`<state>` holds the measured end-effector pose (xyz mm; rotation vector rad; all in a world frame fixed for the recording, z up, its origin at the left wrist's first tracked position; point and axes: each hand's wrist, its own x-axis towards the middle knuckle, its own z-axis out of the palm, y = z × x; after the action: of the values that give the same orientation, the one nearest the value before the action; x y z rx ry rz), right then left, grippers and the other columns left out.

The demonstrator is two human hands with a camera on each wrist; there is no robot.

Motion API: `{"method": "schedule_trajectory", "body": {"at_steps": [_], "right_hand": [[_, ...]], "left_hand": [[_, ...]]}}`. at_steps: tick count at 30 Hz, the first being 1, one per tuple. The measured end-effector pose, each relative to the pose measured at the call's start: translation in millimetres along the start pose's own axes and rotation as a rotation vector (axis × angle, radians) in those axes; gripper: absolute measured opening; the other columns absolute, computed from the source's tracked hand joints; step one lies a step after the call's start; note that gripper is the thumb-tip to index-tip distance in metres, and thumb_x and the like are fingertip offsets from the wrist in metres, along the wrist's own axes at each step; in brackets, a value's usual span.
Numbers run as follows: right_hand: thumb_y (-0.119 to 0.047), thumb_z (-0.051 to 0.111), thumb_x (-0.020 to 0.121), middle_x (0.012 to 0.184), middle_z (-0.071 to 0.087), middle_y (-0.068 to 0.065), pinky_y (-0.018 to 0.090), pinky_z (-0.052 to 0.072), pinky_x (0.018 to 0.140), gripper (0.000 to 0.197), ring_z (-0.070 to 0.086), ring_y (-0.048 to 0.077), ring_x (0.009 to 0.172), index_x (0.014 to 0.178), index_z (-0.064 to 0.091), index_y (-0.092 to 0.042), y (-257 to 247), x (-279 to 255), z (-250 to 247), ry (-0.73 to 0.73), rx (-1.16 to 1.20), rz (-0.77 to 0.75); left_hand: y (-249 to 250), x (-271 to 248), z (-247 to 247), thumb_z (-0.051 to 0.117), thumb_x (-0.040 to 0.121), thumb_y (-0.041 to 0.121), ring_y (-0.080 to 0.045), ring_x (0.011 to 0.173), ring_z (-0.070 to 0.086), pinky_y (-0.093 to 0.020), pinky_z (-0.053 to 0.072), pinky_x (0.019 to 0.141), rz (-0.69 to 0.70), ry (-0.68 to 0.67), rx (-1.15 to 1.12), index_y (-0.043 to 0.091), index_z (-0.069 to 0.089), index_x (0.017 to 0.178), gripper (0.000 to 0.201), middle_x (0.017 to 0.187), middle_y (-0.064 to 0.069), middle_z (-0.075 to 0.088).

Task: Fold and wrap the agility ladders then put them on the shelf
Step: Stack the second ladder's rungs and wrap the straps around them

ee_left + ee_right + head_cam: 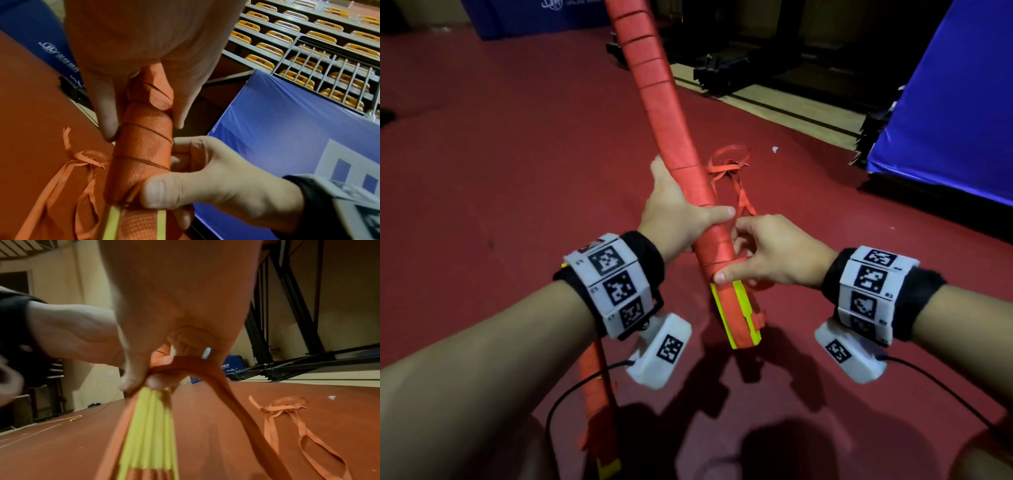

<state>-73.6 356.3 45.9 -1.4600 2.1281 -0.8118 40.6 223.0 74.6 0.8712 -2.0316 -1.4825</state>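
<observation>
I am looking down at both hands working on a folded agility ladder (671, 113), a long bundle of yellow rungs wound tightly in orange strap, held up off the red floor (517, 154) and slanting away from me. My left hand (678, 212) is gripping the bundle around its middle, thumb lying across the top and fingers curled underneath. My right hand (767, 253) is pinching the wrap just below it, near the bundle's lower end, with the thumb (162, 191) pressing on the last turn of strap where the yellow rungs (736, 315) are sticking out bare. In the right wrist view I am seeing a loose length of the orange strap (236, 402) running out from under those fingers and trailing down toward the floor. A second tangle of orange strap (729, 171) is lying on the floor just beyond the hands. A blue mat (945, 120) is standing off to the right, and another wrapped orange bundle (599, 404) is showing below my left forearm.
</observation>
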Motion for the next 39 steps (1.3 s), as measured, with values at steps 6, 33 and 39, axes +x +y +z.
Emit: {"method": "schedule_trajectory", "body": {"at_steps": [6, 33, 39], "right_hand": [[-0.027, 0.085, 0.082, 0.101, 0.075, 0.007, 0.017, 0.049, 0.064, 0.035, 0.061, 0.005, 0.066, 0.106, 0.067, -0.01, -2, 3, -13, -0.147, 0.108, 0.023], [-0.023, 0.085, 0.081, 0.085, 0.063, -0.009, 0.011, 0.039, 0.052, 0.039, 0.049, -0.002, 0.048, 0.103, 0.054, -0.022, -13, -1, 0, -0.173, 0.183, 0.042], [-0.027, 0.077, 0.089, 0.076, 0.056, 0.005, 0.017, 0.046, 0.058, 0.019, 0.053, 0.009, 0.06, 0.093, 0.068, -0.011, -7, -1, -10, -0.365, 0.179, 0.095]], "left_hand": [[7, 12, -8, 0.091, 0.071, 0.007, -0.015, 0.078, 0.067, -0.045, 0.06, 0.051, -0.032, -0.055, 0.027, 0.028, 0.035, 0.141, 0.092, 0.093, 0.007, 0.059], [10, 11, -11, 0.085, 0.069, 0.006, -0.022, 0.077, 0.067, -0.034, 0.054, 0.046, 0.036, -0.109, 0.035, 0.014, 0.045, 0.121, 0.065, 0.107, -0.016, 0.068], [10, 13, -16, 0.08, 0.076, 0.002, -0.016, 0.074, 0.067, -0.029, 0.052, 0.044, -0.005, -0.112, -0.003, 0.015, 0.047, 0.124, 0.06, 0.119, -0.016, 0.068]]}}
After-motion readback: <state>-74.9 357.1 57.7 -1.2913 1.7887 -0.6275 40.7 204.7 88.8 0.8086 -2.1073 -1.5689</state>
